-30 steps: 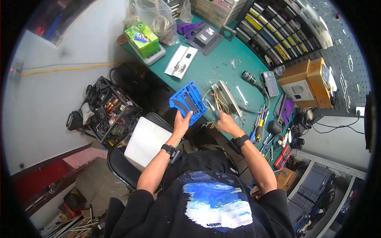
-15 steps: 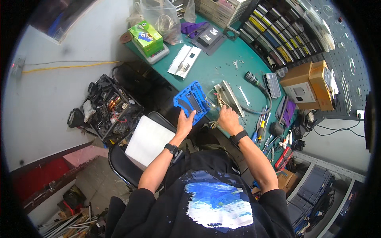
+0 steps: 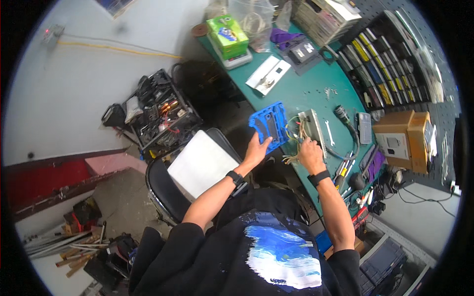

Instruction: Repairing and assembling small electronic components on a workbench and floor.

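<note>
My left hand (image 3: 257, 151) grips the lower edge of a blue plastic tool case (image 3: 281, 118) with dark recessed parts, tilted off the table's near edge. Just right of it, my right hand (image 3: 311, 156) is closed, its fingertips at a bundle of thin wires (image 3: 290, 159) whose loose ends stick out to the left. These wires run from a pale rectangular metal panel (image 3: 318, 129) standing on edge on the green table (image 3: 301, 91). Green, yellow and red wires spread between the case and the panel. The right fingertips are partly hidden.
A wrench (image 3: 329, 132) and a thick cable with a connector (image 3: 341, 114) lie right of the panel. Screwdrivers (image 3: 341, 173) sit near the right edge. Farther back are a white spiral notebook (image 3: 269, 74), a green box (image 3: 227, 37) and cardboard boxes (image 3: 400, 135). A chair with a white board (image 3: 202, 163) stands left.
My view has turned, so the whole scene sits farther right in the picture. My left hand keeps its hold on the blue case, and my right hand stays at the wires.
</note>
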{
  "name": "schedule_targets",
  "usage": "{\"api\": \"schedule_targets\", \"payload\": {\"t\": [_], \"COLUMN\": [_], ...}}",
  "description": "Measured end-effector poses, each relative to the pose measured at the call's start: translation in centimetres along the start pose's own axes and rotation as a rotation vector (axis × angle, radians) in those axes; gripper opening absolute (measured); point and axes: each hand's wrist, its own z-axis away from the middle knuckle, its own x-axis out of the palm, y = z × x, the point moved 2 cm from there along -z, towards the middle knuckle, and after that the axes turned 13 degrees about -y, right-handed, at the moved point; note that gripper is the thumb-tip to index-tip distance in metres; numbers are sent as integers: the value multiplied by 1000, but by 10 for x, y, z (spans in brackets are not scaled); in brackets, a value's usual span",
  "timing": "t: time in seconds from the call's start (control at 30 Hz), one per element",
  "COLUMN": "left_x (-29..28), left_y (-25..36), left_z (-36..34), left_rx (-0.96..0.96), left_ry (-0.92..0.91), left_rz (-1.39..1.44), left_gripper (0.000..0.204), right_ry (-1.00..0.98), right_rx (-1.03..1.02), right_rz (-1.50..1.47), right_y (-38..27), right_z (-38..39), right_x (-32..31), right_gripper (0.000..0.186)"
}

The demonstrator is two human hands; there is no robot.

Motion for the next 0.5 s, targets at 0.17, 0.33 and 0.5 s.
{"api": "schedule_targets", "payload": {"t": [0.17,0.33,0.5], "left_x": [1,0,1], "left_y": [4,5,5], "left_z": [2,2,2], "left_rx": [28,-20,-29], "left_ry": [13,21,12], "left_rz": [-12,0,-19], "left_gripper": [47,47,46], "right_ry": [15,59,-12], "right_rx": [-82,-69,-58], "right_rz": [-7,-37,30], "right_y": [5,4,2], "right_z": [-2,-2,-3], "right_x": [6,2,-6], "right_gripper": [20,20,20]}}
